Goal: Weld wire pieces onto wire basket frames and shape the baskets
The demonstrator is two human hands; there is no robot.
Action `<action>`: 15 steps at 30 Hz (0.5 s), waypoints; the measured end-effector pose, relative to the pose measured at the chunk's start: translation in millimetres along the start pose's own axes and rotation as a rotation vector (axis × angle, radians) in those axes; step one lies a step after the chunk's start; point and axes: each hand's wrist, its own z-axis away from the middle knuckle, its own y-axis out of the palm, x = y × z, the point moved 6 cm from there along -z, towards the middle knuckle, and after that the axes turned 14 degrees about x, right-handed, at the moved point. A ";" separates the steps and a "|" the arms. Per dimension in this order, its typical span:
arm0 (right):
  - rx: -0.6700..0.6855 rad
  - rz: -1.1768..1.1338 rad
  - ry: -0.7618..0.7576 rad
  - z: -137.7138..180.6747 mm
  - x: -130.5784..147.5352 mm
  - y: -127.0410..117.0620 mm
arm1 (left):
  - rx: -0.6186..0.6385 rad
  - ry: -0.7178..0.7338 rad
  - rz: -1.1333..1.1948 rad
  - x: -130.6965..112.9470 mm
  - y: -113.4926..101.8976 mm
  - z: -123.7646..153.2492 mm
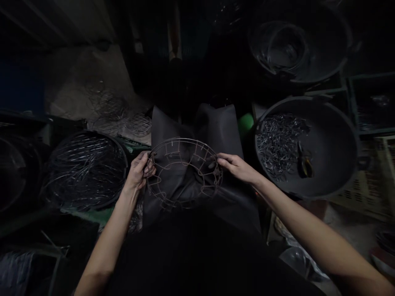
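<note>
A round wire frame (180, 153), with thin rings and bent wire loops along its side, is held over the dark apron (216, 123) on my lap. My left hand (140, 167) is closed on its left rim, fingers curled around the wire. On the opposite side, my right hand (233, 165) pinches the right rim between thumb and fingers. The frame's lower edge is dim against the dark cloth.
To the right stands a black tub (333, 144) with many small bent wire pieces (274, 144) and yellow-handled pliers (306, 166). Long wires (89, 164) fill a basin at left. Loose wire rings (138, 124) lie on the floor. Another tub (327, 61) stands farther back.
</note>
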 end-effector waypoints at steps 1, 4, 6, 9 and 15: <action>-0.004 -0.060 0.003 0.2 -0.8 1.6 | -0.007 0.004 -0.003 -0.6 0.2 0.6; -0.024 -0.136 0.027 1.5 1.3 6.5 | -0.034 0.030 -0.022 -5.4 1.6 3.8; -0.047 -0.045 0.043 2.3 6.8 7.1 | -0.054 0.045 -0.038 -10.1 3.5 6.2; -0.123 0.135 0.013 1.6 19.4 3.3 | -0.049 0.036 -0.064 -16.1 9.0 7.7; -0.261 0.215 -0.115 0.4 42.8 -3.4 | 0.003 0.019 -0.085 -22.2 19.4 6.4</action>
